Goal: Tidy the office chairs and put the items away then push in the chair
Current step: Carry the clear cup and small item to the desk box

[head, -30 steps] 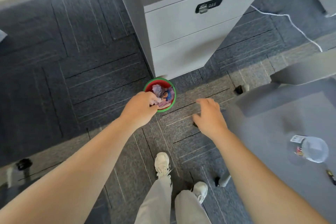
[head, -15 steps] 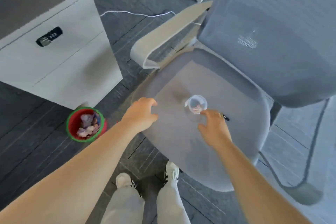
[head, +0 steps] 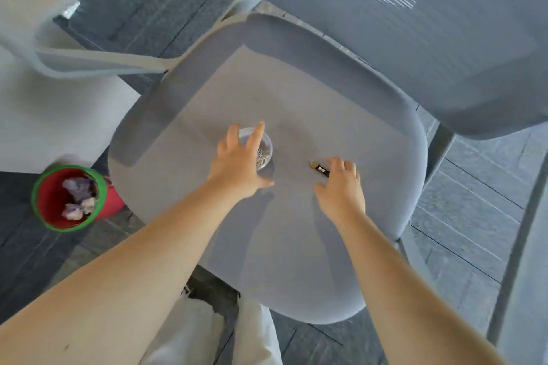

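Head view: grey office chair (head: 296, 261), smooth padded seat with rounded corners, mesh-look backrest at 1 o'clock, pale plastic armrest at 10 o'clock. Faint white marking on the backrest, not readable.

Left hand (head: 237, 167) sits over a small clear plastic cup (head: 264, 149) near seat centre, fingers spread and draped across the rim, thumb out to the side; not closed around it. Cup is round and see-through, with what look like metal paper clips inside.

Right hand (head: 341, 190) at 3 o'clock of the cup, fingers curled and apart, fingertips touching or just beside a small black stick (head: 320, 169) lying flat on the seat. Stick is short and slim, gold-coloured cap at its far end, white print on the body too small to read. Cannot tell if it is pinched.

Red round bin (head: 111, 198) with green rim on the floor at 9 o'clock of the seat, crumpled paper inside. Dark grey carpet tiles (head: 462, 216), ribbed texture. White cabinet (head: 59, 121) at 9–10 o'clock. Light trousers at 6 o'clock.
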{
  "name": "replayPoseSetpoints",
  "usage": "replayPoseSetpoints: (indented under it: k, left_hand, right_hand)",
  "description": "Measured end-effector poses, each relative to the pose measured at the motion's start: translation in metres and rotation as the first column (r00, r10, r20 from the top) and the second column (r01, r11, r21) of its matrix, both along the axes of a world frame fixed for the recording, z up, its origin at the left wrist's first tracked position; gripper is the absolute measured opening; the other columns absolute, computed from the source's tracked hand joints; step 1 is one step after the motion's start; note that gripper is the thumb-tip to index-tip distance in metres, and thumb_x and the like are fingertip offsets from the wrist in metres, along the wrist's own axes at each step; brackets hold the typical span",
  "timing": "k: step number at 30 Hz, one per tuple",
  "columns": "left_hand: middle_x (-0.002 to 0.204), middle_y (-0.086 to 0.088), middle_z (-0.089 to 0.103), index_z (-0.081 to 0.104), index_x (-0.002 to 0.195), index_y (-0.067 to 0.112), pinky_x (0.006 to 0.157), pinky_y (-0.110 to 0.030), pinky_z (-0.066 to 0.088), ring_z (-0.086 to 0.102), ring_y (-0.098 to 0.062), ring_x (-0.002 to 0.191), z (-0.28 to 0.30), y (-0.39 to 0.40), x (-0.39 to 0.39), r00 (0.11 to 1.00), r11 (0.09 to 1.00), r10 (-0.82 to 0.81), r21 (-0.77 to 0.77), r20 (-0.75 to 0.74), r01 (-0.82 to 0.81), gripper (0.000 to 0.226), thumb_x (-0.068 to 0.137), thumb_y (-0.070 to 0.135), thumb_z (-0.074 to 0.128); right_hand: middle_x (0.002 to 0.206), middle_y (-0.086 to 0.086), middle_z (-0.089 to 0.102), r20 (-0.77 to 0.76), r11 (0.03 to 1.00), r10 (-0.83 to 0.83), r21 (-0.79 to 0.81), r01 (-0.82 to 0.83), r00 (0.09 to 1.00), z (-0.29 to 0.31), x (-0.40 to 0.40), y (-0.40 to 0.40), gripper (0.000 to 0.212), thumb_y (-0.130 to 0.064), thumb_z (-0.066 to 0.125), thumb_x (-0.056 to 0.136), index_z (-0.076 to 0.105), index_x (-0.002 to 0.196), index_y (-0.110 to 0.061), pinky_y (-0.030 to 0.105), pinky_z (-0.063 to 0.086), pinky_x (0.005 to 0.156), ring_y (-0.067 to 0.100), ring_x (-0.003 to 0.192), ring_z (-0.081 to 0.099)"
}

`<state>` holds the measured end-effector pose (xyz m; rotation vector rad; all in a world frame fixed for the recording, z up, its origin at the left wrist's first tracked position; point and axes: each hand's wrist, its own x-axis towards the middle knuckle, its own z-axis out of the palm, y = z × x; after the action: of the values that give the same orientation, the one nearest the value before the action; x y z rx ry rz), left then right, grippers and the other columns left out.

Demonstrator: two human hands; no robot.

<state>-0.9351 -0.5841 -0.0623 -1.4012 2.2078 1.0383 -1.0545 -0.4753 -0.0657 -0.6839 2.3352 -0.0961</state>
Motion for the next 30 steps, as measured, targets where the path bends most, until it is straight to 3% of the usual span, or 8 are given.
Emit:
replayPoseSetpoints:
  k: [5, 9, 12, 16, 21, 25, 27, 30]
  left_hand:
    - [0.141, -0.01, 0.025, 0.025, 0.142, 0.03, 0.098, -0.04, 0.042, 0.031, -0.031, 0.129, -0.008, -0.008, -0.007, 0.997, 0.997, 0.045, -0.066, -0.056, -0.049, 0.08, 0.077, 0.014, 0.069]
    - [0.14, -0.009, 0.026, 0.028, 0.141, 0.031, 0.099, -0.036, 0.041, 0.031, -0.029, 0.13, 0.001, -0.015, 0.0, 0.994, 0.995, 0.066, -0.066, -0.087, -0.072, 0.078, 0.077, 0.015, 0.069]
    - [0.141, -0.009, 0.025, 0.027, 0.142, 0.032, 0.098, -0.036, 0.041, 0.032, -0.03, 0.129, 0.02, -0.02, 0.009, 0.992, 0.993, 0.088, -0.076, -0.09, -0.095, 0.078, 0.077, 0.019, 0.069]
    - [0.141, -0.009, 0.028, 0.028, 0.141, 0.033, 0.098, -0.037, 0.042, 0.035, -0.029, 0.13, 0.066, -0.028, 0.025, 0.989, 0.987, 0.111, -0.104, -0.092, -0.121, 0.077, 0.076, 0.026, 0.07]
    - [0.138, -0.013, 0.032, 0.025, 0.142, 0.03, 0.102, -0.039, 0.036, 0.033, -0.033, 0.128, 0.148, -0.045, 0.053, 0.989, 0.97, 0.121, -0.2, -0.08, -0.135, 0.076, 0.079, 0.033, 0.067]
    - [0.138, -0.013, 0.033, 0.026, 0.143, 0.03, 0.106, -0.04, 0.034, 0.031, -0.033, 0.129, 0.209, -0.063, 0.086, 0.974, 0.937, 0.193, -0.273, -0.119, -0.22, 0.079, 0.077, 0.034, 0.069]
    - [0.138, -0.012, 0.033, 0.028, 0.142, 0.03, 0.105, -0.039, 0.034, 0.032, -0.033, 0.128, 0.238, -0.072, 0.108, 0.962, 0.911, 0.238, -0.313, -0.136, -0.269, 0.078, 0.076, 0.032, 0.07]
    - [0.139, -0.012, 0.032, 0.028, 0.142, 0.03, 0.106, -0.041, 0.033, 0.03, -0.033, 0.129, 0.274, -0.084, 0.149, 0.936, 0.859, 0.31, -0.372, -0.167, -0.351, 0.075, 0.078, 0.03, 0.068]
  right_hand:
    - [0.127, 0.018, 0.044, -0.057, 0.999, 0.039, 0.032, -0.037, 0.998, -0.026, -0.011, -0.008, 0.027, -0.003, 0.044, 0.092, 0.048, 0.119, -0.002, 0.04, 0.044, 0.085, 0.034, 0.117, 0.041]
    - [0.123, 0.021, 0.048, -0.047, 0.994, 0.104, 0.04, -0.102, 0.993, -0.027, -0.01, -0.016, 0.022, -0.002, 0.042, 0.093, 0.048, 0.114, 0.002, 0.042, 0.044, 0.085, 0.037, 0.113, 0.046]
    - [0.123, 0.02, 0.05, -0.028, 0.993, 0.119, -0.02, -0.12, 0.992, -0.011, -0.004, -0.029, 0.022, -0.006, 0.044, 0.094, 0.046, 0.115, 0.002, 0.036, 0.04, 0.074, 0.037, 0.112, 0.049]
    - [0.118, 0.022, 0.053, -0.028, 0.98, 0.158, -0.116, -0.161, 0.987, 0.036, 0.004, -0.055, 0.019, -0.003, 0.04, 0.093, 0.05, 0.108, 0.003, 0.033, 0.034, 0.067, 0.038, 0.105, 0.054]
    - [0.115, 0.02, 0.056, -0.068, 0.935, 0.236, -0.257, -0.245, 0.969, 0.124, 0.019, -0.095, 0.02, -0.005, 0.041, 0.093, 0.054, 0.107, 0.002, 0.039, 0.044, 0.076, 0.038, 0.105, 0.054]
    - [0.109, 0.017, 0.056, -0.111, 0.869, 0.318, -0.363, -0.336, 0.942, 0.187, 0.043, -0.129, 0.014, -0.004, 0.044, 0.092, 0.055, 0.1, -0.002, 0.032, 0.033, 0.066, 0.036, 0.099, 0.055]
    - [0.104, 0.017, 0.056, -0.131, 0.828, 0.373, -0.399, -0.393, 0.919, 0.215, 0.061, -0.147, 0.013, -0.002, 0.043, 0.091, 0.055, 0.096, -0.004, 0.032, 0.034, 0.067, 0.036, 0.1, 0.055]
    - [0.114, 0.019, 0.055, -0.177, 0.757, 0.466, -0.428, -0.494, 0.867, 0.248, 0.099, -0.177, 0.018, -0.001, 0.045, 0.089, 0.057, 0.103, -0.001, 0.038, 0.041, 0.077, 0.036, 0.105, 0.052]
